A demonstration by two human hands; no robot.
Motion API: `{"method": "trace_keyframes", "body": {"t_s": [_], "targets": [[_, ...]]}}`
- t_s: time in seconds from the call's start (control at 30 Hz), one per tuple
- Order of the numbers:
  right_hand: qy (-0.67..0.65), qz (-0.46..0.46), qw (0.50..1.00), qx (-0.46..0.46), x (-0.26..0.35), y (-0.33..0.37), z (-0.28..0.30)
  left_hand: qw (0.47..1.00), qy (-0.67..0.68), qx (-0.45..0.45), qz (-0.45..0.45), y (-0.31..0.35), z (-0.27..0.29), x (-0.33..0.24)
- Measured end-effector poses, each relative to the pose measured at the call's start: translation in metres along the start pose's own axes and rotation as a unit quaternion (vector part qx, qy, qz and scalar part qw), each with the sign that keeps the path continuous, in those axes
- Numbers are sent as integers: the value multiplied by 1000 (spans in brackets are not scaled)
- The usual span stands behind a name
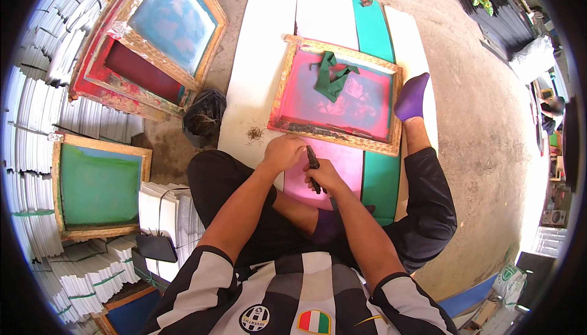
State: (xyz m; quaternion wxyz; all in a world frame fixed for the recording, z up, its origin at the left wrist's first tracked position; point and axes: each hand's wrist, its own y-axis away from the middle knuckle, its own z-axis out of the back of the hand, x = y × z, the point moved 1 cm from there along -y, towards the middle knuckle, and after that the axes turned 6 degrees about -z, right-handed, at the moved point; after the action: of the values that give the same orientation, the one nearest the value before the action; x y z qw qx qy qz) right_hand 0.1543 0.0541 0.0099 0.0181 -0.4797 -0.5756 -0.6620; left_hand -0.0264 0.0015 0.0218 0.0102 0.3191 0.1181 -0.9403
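From my remote seat I read colours only. At twelve o'clock of my hands lies a wooden frame (pixel 337 93) whose mesh is pink fading to blue, with a dark green cloth (pixel 332 76) on it. Under it run white sheets (pixel 260 60), a teal strip (pixel 373 29) and a pink sheet (pixel 342 170). My right hand (pixel 324 177) grips a dark tool (pixel 313 161). At two o'clock sits a purple sock (pixel 411 96). At nine o'clock I see a green-meshed frame (pixel 98 185); at ten o'clock, red and blue frames (pixel 153 35). My shirt (pixel 293 298) is black-and-white striped.
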Motion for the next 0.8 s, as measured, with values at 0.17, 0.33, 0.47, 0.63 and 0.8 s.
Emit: {"method": "trace_keyframes", "body": {"t_s": [0.17, 0.33, 0.47, 0.63, 0.8], "targets": [[-30, -62, 994, 90, 10, 7, 12, 999, -28, -22, 33, 0, 13, 3], [-37, -113, 992, 51, 22, 0, 46, 940, -137, 64, 306, -1, 41, 41], [-10, -153, 988, 35, 32, -12, 76, 867, -151, 49, 473, 0, 67, 62], [8, -169, 985, 44, 42, -19, 90, 839, -130, 25, 528, 2, 74, 67], [46, -184, 980, 56, 54, -20, 93, 840, -98, 48, 532, 1, 71, 72]]}}
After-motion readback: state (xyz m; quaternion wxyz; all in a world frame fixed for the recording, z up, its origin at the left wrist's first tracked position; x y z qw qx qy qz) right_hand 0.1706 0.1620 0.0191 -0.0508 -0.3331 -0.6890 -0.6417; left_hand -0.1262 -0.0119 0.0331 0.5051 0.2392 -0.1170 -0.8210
